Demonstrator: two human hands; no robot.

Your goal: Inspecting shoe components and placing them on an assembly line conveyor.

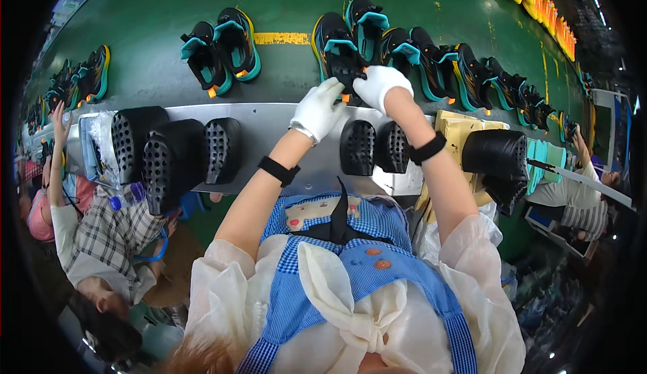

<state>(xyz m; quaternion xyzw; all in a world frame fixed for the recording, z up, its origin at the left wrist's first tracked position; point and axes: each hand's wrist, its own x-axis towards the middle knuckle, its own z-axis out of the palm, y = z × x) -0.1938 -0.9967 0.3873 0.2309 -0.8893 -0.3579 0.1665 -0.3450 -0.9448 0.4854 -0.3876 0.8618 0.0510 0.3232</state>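
Both my hands wear white gloves and meet at the heel of a black and teal shoe point(329, 32) on the green table. A black studded block point(346, 69) sits partly in the shoe's opening. My right hand point(383, 88) is closed around the block's right side; its fingertips are partly hidden. At the shoe's heel, on the left, my left hand point(317, 111) has its fingers bent together against the shoe. Below my hands, two more studded black blocks point(358, 147) stand on the metal ledge point(283, 165).
A pair of shoes point(232, 44) stands to the left, and several more point(438, 64) line the table to the right. Larger black blocks point(172, 165) lie left; another block point(495, 151) rests by a yellow stack point(465, 125). Orange shoes point(539, 10) stand far right. Co-workers sit on both sides.
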